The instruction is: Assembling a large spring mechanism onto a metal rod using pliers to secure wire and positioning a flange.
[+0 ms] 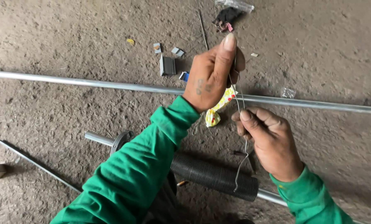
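I am seeing flat, even daylight, soft shadows falling toward five o'clock under the long pipe (90, 83), slight glare on it, mild softness creeping in at the edges, centre staying sharp

**Wire between two hands above the pipes**

A thin grey metal wire (239, 103) is running from the left hand (210, 76) down to the right hand (268, 141). Behind both, a long silver steel pipe (90, 83) is lying across the concrete floor (61, 37). Below the hands, a black ribbed cylinder on a metal shaft (214, 176) is lying. Small grey metal blocks (167, 65) are sitting beyond the pipe.
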